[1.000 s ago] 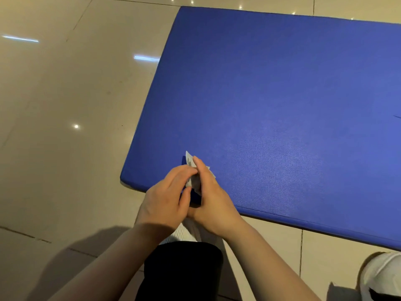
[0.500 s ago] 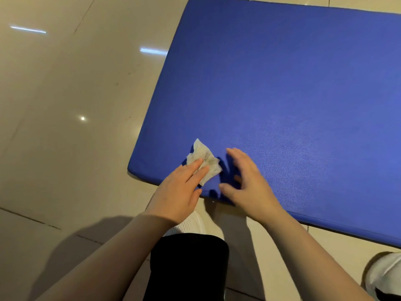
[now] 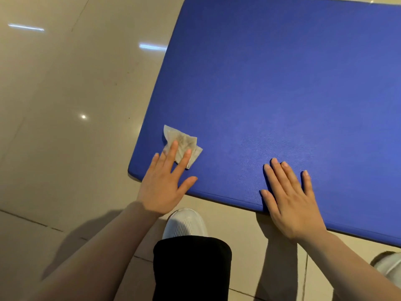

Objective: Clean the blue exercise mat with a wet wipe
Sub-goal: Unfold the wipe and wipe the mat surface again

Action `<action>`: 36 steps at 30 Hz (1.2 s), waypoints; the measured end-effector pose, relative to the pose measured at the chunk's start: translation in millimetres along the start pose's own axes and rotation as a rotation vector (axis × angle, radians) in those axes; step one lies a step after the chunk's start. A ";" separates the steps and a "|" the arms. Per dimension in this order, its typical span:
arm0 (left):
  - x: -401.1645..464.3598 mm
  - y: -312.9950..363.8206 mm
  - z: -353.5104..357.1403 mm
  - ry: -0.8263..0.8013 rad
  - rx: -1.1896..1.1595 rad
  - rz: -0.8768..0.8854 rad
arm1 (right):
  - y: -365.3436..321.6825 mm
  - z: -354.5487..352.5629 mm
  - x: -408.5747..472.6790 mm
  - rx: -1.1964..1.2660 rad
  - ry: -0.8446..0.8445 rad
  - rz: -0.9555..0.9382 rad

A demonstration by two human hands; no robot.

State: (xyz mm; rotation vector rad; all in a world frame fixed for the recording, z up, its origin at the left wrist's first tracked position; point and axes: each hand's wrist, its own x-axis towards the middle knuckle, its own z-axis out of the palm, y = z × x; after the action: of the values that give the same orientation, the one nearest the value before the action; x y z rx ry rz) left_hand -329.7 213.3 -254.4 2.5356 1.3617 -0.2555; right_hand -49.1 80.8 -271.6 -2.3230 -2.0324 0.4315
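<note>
Since a second ago both hands have separated: the left hand (image 3: 161, 187) now presses the wet wipe (image 3: 183, 144) flat on the blue exercise mat (image 3: 282, 94) with straight fingers, near the mat's left front corner, and the right hand (image 3: 291, 198) has moved away to the right — it lies flat and released on the front edge, holding nothing. The wipe looks already greyish and crumpled. I judge that unfolding is finished and wiping begins now — most of the mat is not yet done.
</note>
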 end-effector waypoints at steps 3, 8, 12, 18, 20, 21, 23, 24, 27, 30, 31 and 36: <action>17.3 34.6 4.7 0.009 0.049 0.226 | 1.4 0.2 0.0 -0.011 0.001 -0.008; 27.6 68.2 4.9 -0.033 0.117 0.468 | 4.2 3.0 -0.2 -0.029 0.030 -0.018; 21.0 10.5 -1.3 0.030 0.130 0.121 | 5.4 4.4 1.0 -0.034 0.026 -0.022; -9.5 3.3 -6.1 -0.065 0.083 -0.041 | 3.9 4.4 -0.4 -0.034 0.035 -0.003; -9.1 42.5 0.3 -0.045 0.085 0.189 | 4.6 5.0 1.7 -0.037 0.042 -0.004; -9.8 60.8 2.6 -0.106 0.094 0.304 | 3.9 5.1 2.3 -0.039 0.043 -0.003; -9.6 78.3 5.6 -0.179 0.132 0.382 | 3.2 5.6 3.3 -0.052 0.046 -0.005; -11.3 79.2 7.6 -0.162 0.127 0.356 | 4.0 6.0 3.1 -0.060 0.042 -0.013; -17.4 60.4 8.5 -0.182 0.095 0.117 | 5.9 5.3 2.0 -0.057 0.037 -0.022; -24.6 34.7 5.9 -0.149 0.049 -0.095 | 4.5 5.9 1.6 -0.045 0.031 -0.009; -25.9 31.8 4.1 -0.153 0.048 -0.128 | 4.6 5.7 2.0 -0.037 0.030 -0.002; -19.7 42.1 3.6 -0.080 -0.158 -0.196 | 0.2 3.9 3.3 -0.006 0.030 0.008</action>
State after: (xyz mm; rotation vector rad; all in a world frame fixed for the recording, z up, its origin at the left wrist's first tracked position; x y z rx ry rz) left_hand -305.4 174.2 -246.8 2.2432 1.5356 -0.2712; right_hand -49.4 83.4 -276.0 -2.3268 -2.0151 0.3888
